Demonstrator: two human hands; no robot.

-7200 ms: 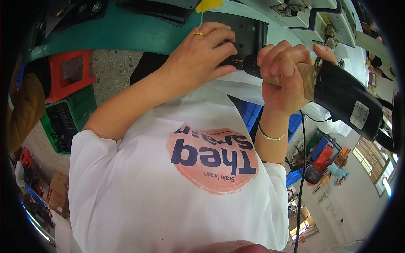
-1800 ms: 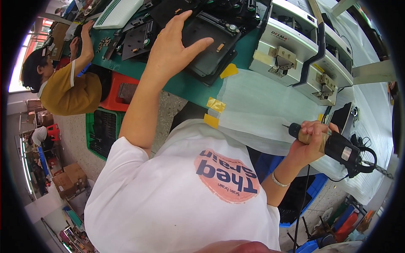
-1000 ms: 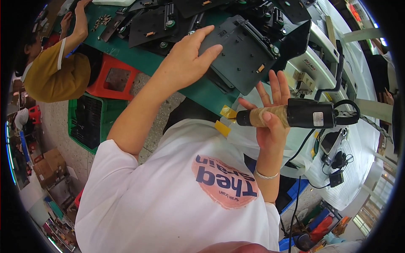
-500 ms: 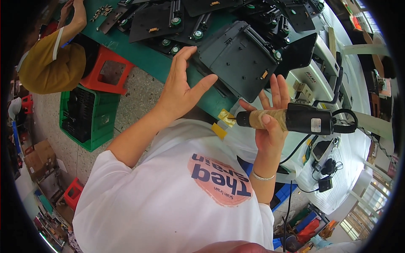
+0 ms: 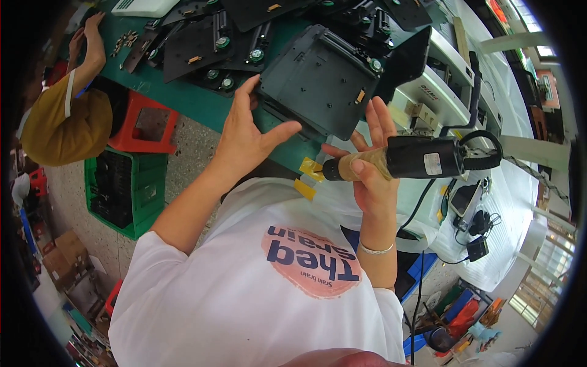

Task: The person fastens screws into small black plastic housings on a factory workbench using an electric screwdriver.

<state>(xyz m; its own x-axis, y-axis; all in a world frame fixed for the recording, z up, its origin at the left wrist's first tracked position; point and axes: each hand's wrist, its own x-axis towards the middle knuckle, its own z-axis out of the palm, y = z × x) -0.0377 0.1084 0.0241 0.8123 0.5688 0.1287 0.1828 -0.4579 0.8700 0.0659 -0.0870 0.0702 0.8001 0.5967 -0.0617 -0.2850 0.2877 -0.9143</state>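
A black flat panel (image 5: pixel 309 85) with small studs, a roller along its far right side and a brass-coloured connector lies tilted on top of other dark panels at the table's near edge. My left hand (image 5: pixel 243 131) is open beside its left edge, thumb and fingers spread; fingertips are at or near the edge, and contact is hard to judge. My right hand (image 5: pixel 378 194) holds a black electric screwdriver (image 5: pixel 422 158), its grip wrapped in tan tape, lying level between thumb and palm. The other right fingers extend toward the panel's near right corner. The screwdriver's tip points left.
Several similar black panels (image 5: pixel 199 52) cover the far side of the green table (image 5: pixel 183 98). A white machine (image 5: pixel 443 101) stands to the right. At left, a co-worker's arm (image 5: pixel 92 52) reaches over the table, beside a red stool (image 5: pixel 140 125) and a green crate (image 5: pixel 147 196).
The whole view has shifted, so the panel and both hands appear further left. Both hands keep nearly the same places around the panel, and the screwdriver remains in my right hand.
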